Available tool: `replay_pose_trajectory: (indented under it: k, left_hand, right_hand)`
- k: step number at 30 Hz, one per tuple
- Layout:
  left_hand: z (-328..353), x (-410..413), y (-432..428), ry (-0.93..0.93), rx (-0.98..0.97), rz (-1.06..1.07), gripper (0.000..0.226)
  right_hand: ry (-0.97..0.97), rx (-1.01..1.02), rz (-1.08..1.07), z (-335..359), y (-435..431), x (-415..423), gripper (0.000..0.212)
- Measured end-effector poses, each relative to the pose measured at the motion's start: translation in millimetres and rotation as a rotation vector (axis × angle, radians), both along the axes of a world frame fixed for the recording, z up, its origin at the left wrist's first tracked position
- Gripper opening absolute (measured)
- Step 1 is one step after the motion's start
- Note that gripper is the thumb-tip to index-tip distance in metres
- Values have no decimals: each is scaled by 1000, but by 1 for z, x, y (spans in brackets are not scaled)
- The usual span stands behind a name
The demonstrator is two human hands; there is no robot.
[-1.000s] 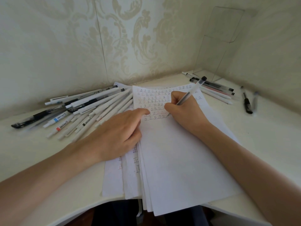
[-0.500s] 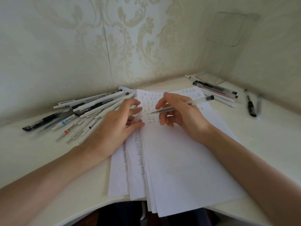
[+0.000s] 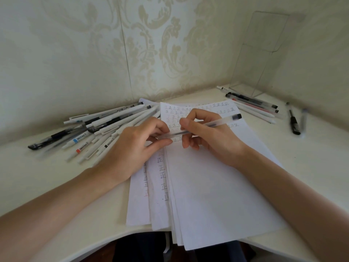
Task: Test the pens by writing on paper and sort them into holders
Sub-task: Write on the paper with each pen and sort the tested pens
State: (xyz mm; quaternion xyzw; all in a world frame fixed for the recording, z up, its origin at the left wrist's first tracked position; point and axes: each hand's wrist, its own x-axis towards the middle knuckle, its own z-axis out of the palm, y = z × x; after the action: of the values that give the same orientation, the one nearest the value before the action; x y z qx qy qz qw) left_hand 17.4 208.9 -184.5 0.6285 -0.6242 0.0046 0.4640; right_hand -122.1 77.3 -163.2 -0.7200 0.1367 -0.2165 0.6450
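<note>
A clear pen (image 3: 213, 123) with a black end lies nearly level above the stack of paper (image 3: 213, 186), whose top sheet carries rows of written marks. My right hand (image 3: 209, 135) grips the pen's middle. My left hand (image 3: 136, 144) pinches its tip end between thumb and fingers. A pile of several white and black pens (image 3: 98, 129) lies left of the paper. A smaller group of pens (image 3: 255, 106) lies at the back right, with two more pens (image 3: 294, 120) further right.
A clear acrylic stand (image 3: 260, 59) is upright in the wall corner at the back right. Patterned walls close the white desk (image 3: 47, 186) at the back and right. The desk's curved front edge runs under the paper stack.
My right hand stopped writing, lifted the pen off the paper and turned it level. My left hand left the sheet and took hold of the pen's tip end.
</note>
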Motion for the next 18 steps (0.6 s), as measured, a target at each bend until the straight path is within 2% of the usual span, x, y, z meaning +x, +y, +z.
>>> replay_pose_trajectory:
  k: [6,12,18]
  left_hand:
    - [2,1,1,-134,-28,7,30]
    - [0,6,1,-190,-50,-50,28]
    - [-1,6,3,-187,-87,-67,29]
  right_hand:
    - [-63,165,99,3,-1,-1,35]
    - [-180,214,97,-8,9,8,19]
    - [-192,187,132,-8,13,10,17]
